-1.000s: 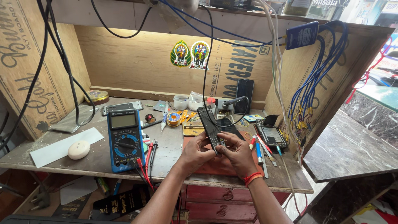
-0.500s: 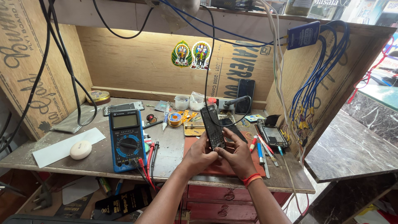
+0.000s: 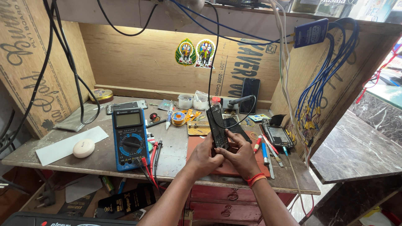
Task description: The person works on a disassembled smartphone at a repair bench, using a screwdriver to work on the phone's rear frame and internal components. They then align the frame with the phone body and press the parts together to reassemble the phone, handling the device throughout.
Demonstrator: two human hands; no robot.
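Observation:
My left hand (image 3: 205, 157) and my right hand (image 3: 239, 155) together grip a slim black mobile phone (image 3: 217, 125), held upright and tilted a little left above a red work mat (image 3: 228, 167). The thumbs press on the phone's lower part. An orange band circles my right wrist (image 3: 256, 179). A black cable hangs down from above and crosses the phone. The phone's bottom end is hidden behind my fingers.
A blue multimeter (image 3: 129, 138) with red and black probe leads lies left of my hands. A white oval object (image 3: 83, 148) rests on a paper strip. Solder reel (image 3: 178, 118), small tools, pens (image 3: 264, 150) and an opened phone (image 3: 276, 134) crowd the bench. Another dark phone (image 3: 250, 95) leans on the back wall.
The phone has been raised slightly and stands more upright than a second ago. Both hands stay on its lower end, with small shifts of the fingers.

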